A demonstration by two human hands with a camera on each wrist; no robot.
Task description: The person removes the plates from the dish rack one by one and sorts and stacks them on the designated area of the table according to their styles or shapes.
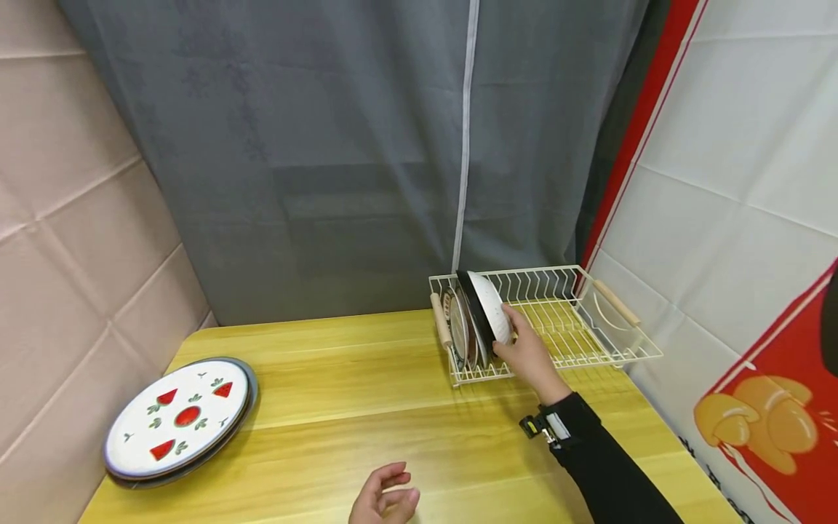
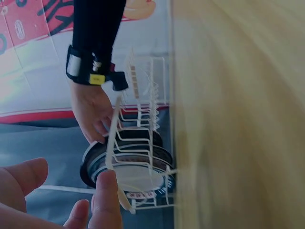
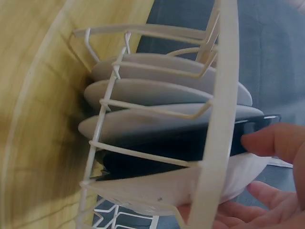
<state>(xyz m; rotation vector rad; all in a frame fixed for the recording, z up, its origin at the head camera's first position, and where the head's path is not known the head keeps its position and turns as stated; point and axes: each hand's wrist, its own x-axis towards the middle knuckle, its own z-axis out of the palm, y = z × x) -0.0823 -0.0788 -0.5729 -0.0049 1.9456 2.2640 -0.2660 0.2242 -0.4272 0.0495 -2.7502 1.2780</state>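
Observation:
My right hand (image 1: 529, 358) is at the dish rack (image 1: 550, 273). It grips a white bowl (image 1: 489, 306) standing on edge against a black plate (image 1: 476, 309). In the right wrist view the thumb (image 3: 274, 141) lies on the rim of the black plate (image 3: 167, 148), while the fingers curl under the white bowl (image 3: 190, 183). Several pale plates (image 3: 157, 90) stand upright beside these, in the rack's left end. My left hand (image 1: 385, 496) hovers near the table's front edge, fingers loosely bent, holding nothing; the left wrist view shows its fingers (image 2: 106, 200) apart.
A stack of round plates lies at the table's left, topped by a white plate with watermelon pictures (image 1: 196, 393). The rack has wooden handles (image 1: 617, 302) at both ends. A grey curtain (image 1: 340, 182) hangs behind the wooden table (image 1: 340, 378); a white wall covering (image 1: 713, 204) borders the right.

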